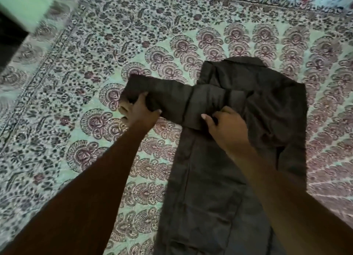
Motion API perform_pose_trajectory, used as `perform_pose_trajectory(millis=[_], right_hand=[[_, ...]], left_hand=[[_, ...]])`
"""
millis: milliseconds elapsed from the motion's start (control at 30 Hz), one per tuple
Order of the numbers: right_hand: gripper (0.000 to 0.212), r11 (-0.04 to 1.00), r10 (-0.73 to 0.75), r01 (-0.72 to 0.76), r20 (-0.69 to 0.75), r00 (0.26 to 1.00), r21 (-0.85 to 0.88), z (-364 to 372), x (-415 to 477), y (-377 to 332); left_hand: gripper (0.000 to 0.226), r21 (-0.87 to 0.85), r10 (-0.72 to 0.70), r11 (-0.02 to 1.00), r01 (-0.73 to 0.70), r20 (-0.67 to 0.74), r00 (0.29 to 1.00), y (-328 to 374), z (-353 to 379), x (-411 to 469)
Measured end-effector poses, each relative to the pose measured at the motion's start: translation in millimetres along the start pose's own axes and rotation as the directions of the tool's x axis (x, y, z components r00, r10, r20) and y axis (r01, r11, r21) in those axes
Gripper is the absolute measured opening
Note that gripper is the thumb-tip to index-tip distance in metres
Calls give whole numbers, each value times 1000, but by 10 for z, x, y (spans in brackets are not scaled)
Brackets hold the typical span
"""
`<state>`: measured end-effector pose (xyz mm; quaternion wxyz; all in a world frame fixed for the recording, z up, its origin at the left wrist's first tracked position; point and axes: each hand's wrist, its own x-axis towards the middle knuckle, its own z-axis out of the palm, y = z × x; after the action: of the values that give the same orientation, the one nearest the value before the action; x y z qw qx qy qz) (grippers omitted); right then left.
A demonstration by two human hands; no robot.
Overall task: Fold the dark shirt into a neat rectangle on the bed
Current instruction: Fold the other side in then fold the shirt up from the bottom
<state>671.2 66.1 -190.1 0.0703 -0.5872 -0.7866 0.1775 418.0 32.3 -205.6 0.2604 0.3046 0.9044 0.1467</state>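
Hem nearest: dark shirt point(210, 178) lies lengthwise on the bed point(76, 82), one side apparently folded in. Right hand point(227, 128) pinches cloth where the sleeve point(172, 96) joins; left hand point(137, 109) grips its end. Risk: uneven pull drags the body askew, bunching cloth below the collar point(242, 60).

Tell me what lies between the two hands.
In the head view, the sleeve of the dark shirt spans the gap: the left hand grips its end, the right hand pinches it near the shoulder, over the patterned bedspread.
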Motion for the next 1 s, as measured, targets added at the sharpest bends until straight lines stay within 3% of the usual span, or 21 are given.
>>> perform_pose_trajectory(millis=[100, 167, 267, 333, 400, 467, 533, 600, 633, 733, 833, 867, 900, 933, 1000], right_hand=[[49, 998, 8, -8, 0, 1000, -62, -37, -8, -16], [44, 998, -6, 6, 1, 1000, -67, -51, -13, 0], [31, 999, -41, 41, 44, 998, 2, -80, 13, 86], [24, 986, -11, 8, 20, 1000, 169, -147, -6, 181], [24, 916, 99, -73, -46, 994, 395, -257, -68, 280], [36, 737, 257, -177, -28, 966, 652, -386, -168, 377], [50, 348, 410, -379, 224, 884, 858, -566, -287, 453], [66, -51, 383, -534, 510, 770, 844, -791, -479, 596], [73, -190, 330, -538, 570, 752, 821, -883, -590, 709], [79, -446, 277, -429, 577, 769, 786, -1160, -1002, 1003], [65, -508, 223, -349, 512, 830, 787, -1421, -1442, 1291], [72, -489, 216, -334, 482, 849, 806, -1494, -1579, 1385], [84, -450, 235, -330, 467, 853, 830, -1544, -1700, 1469], [82, -411, 252, -324, 447, 858, 852, -1612, -1847, 1519], [53, -287, 295, -279, 361, 884, 916, -1723, -2132, 1563]], left_hand=[[59, -223, -30, 975, 14, -70, 997, 62, 2, 19], [60, -425, -75, 905, 23, -108, 991, 103, 9, 40], [41, -771, -136, 636, 20, -87, 987, 318, -65, -156], [13, -879, -22, 471, -68, -89, 996, 534, -127, -462], [12, -920, 107, 384, -78, -40, 993, 739, -169, -806], [20, -936, 225, 351, -33, 50, 973, 909, -115, -1147], [41, -920, 308, 391, 12, 143, 941, 1055, -4, -1513], [60, -901, 398, 429, 58, 246, 884, 1146, 101, -1916], [66, -889, 442, 454, 60, 284, 851, 1176, 144, -2109], [65, -841, 547, 540, -2, 350, 760, 1223, 246, -2594], [52, -826, 669, 557, -86, 385, 635, 1250, 315, -3013], [48, -819, 713, 555, -148, 376, 592, 1242, 327, -3141], [45, -803, 754, 551, -225, 364, 547, 1227, 334, -3251], [42, -786, 786, 545, -292, 357, 504, 1197, 335, -3379], [39, -762, 830, 517, -390, 336, 445, 1106, 332, -3593]])
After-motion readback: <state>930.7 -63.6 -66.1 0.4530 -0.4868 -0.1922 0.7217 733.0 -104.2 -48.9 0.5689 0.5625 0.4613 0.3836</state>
